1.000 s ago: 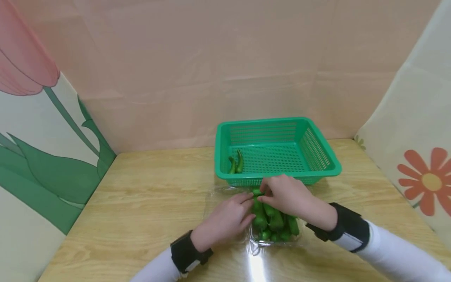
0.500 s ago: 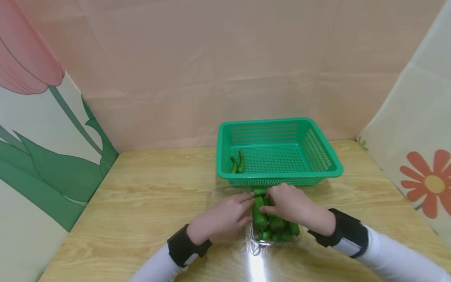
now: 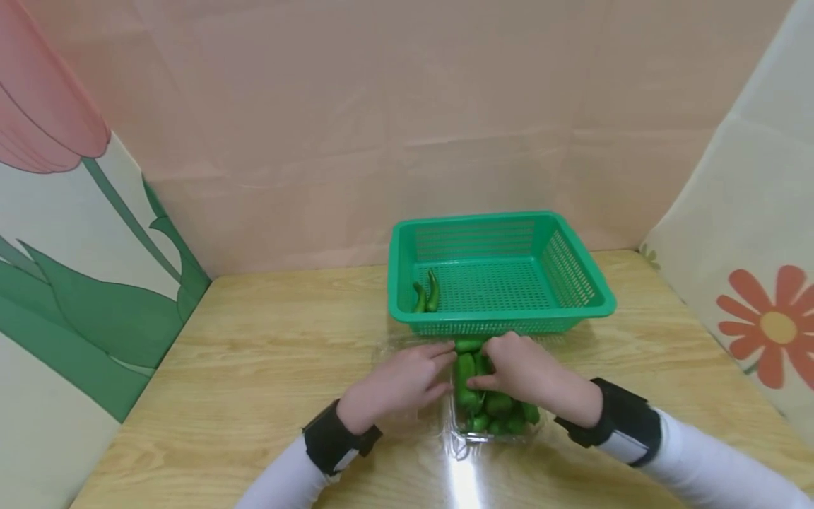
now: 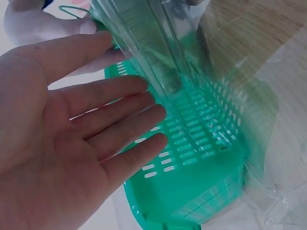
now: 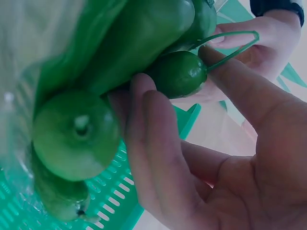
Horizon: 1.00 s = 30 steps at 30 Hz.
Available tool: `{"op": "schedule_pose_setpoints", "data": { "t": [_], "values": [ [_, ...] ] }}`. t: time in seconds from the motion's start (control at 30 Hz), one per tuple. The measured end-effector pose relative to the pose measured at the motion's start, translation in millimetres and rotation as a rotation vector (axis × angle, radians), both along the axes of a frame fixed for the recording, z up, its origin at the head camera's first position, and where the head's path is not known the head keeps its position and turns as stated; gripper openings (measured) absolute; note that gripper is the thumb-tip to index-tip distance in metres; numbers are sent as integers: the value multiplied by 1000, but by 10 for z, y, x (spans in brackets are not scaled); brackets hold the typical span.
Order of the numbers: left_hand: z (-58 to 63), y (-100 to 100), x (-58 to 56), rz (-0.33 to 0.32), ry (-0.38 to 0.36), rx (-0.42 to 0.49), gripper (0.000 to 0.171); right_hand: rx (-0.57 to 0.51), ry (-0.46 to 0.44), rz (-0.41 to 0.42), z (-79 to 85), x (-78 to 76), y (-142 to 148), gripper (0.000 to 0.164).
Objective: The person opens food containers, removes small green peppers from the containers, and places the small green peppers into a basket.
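Several green peppers [image 3: 466,396] lie heaped in a clear plastic container [image 3: 473,439], its lid side spread to the left. My right hand [image 3: 534,371] reaches in from the right over the peppers. In the right wrist view, the thumb and fingers of my right hand [image 5: 230,143] pinch a small green pepper [image 5: 178,74] with a long thin stem. Beside the container's left wall is my left hand [image 3: 397,385], fingers stretched out. The left wrist view shows the left hand [image 4: 72,129] palm-on, fingertips at the clear plastic wall [image 4: 160,48], holding nothing.
Directly behind the container stands a green plastic basket [image 3: 502,315]. Two slim peppers [image 3: 433,291] lie at its left end. All this is on a wooden table [image 3: 267,353], with a pink cloth backdrop [image 3: 356,141] behind and patterned cloths at both sides.
My right hand has come down from near the basket's front rim onto the peppers, its fingers now in among them. The left hand has shifted only slightly left.
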<state>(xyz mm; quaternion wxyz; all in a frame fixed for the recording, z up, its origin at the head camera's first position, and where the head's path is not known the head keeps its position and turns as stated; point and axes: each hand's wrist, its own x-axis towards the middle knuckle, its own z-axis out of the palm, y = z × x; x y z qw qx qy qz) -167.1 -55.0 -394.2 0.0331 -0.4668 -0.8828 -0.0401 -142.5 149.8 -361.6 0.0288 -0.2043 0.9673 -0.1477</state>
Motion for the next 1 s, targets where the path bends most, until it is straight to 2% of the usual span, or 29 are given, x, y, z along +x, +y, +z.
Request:
{"op": "schedule_pose_setpoints", "data": {
  "t": [0.4,0.63,1.0],
  "values": [
    [-21,2,9,9,4,11,50,-16,-69,-24,3,-26,45,35],
    [-19,3,11,-8,14,28,49,-6,-133,-38,19,-69,105,23],
    [-15,6,15,2,2,18,50,37,-134,-88,-8,-94,102,28]
  ]
}}
